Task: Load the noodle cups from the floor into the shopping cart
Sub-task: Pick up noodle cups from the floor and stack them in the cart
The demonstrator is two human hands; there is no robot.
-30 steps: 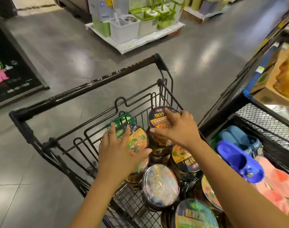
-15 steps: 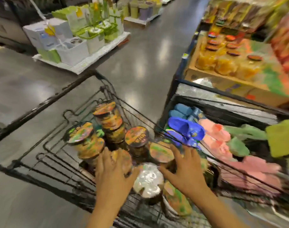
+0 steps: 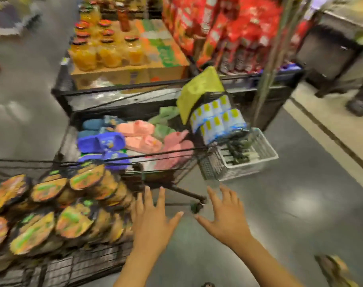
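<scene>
Frame motion-blurred; fine detail unreliable.

Floor (image 3: 300, 204): grey, glossy, and carries everything below.

Display stand (image 3: 135, 89): black frame on the far side. On its top sit cardboard boxes (image 3: 126, 73) with orange-filled jars (image 3: 108, 54) in rows. Red packets (image 3: 228, 27) are stacked at the stand's right end.

Shopping cart (image 3: 83, 264): black wire, at the left. The noodle cups (image 3: 48, 189) are inside it, lids tilted, packed in layers up to the cart's right edge. Count not readable.

Wire bin (image 3: 114, 109): black, between stand and cart. It holds blue slippers (image 3: 102, 141) at its left end, pink slippers (image 3: 143, 139) in the middle and green ones behind. Blue-and-white packs (image 3: 217, 119) are stacked at its right end, under a yellow card (image 3: 199, 92).

White basket (image 3: 265, 150): on the floor just beside the bin's right end. It holds dark items, too blurred to identify.

Yellow-brown object (image 3: 335, 270): on the floor at lower right, identity cannot be told.

Left hand (image 3: 153, 222): fingers spread apart, holding nothing, at the cart's right edge. Contact with the wire cannot be told.

Right hand (image 3: 228, 218): fingers spread apart, holding nothing, over bare floor and apart from the cart.
</scene>
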